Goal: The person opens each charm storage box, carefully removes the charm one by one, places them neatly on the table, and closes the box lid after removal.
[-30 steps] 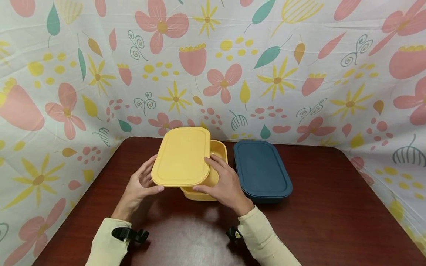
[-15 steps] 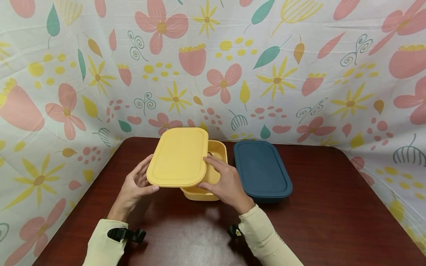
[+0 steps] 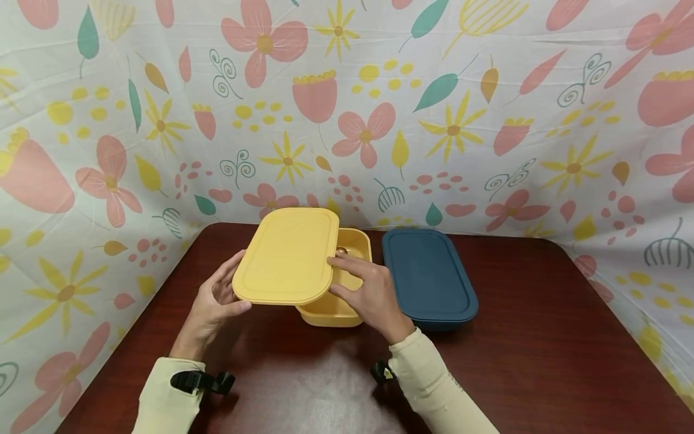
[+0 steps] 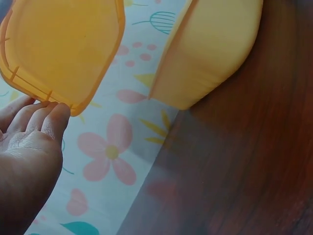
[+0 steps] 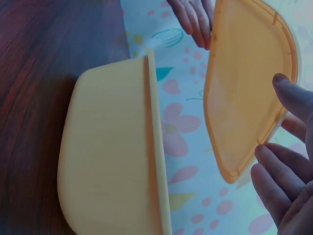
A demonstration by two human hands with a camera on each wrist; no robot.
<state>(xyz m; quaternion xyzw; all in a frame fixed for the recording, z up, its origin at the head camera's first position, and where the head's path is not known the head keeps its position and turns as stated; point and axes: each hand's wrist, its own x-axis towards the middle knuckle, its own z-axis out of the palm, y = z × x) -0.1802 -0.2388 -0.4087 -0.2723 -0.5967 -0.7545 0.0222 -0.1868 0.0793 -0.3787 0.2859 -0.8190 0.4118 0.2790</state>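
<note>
A yellow rectangular lid (image 3: 287, 256) is held level above the dark table, partly over a yellow food container (image 3: 332, 316) that has no cover on. My left hand (image 3: 208, 307) grips the lid's left edge, thumb at its near corner. On the opposite edge, my right hand (image 3: 371, 295) pinches the lid between thumb and fingers. The right wrist view shows the lid's ribbed underside (image 5: 249, 93) with those fingers at its rim. Inside the container lies a small round brownish thing (image 3: 341, 251), mostly hidden; the lid covers much of the container's left side.
A dark blue food container with its lid on (image 3: 428, 274) stands just right of the yellow one. The brown table (image 3: 542, 337) reaches back to a flower-printed cloth (image 3: 347, 120) hanging behind and at the sides.
The lid has shifted left with both hands, baring more of the yellow container. My right thumb has moved up off the container's near side to the lid's edge. The blue container stays put.
</note>
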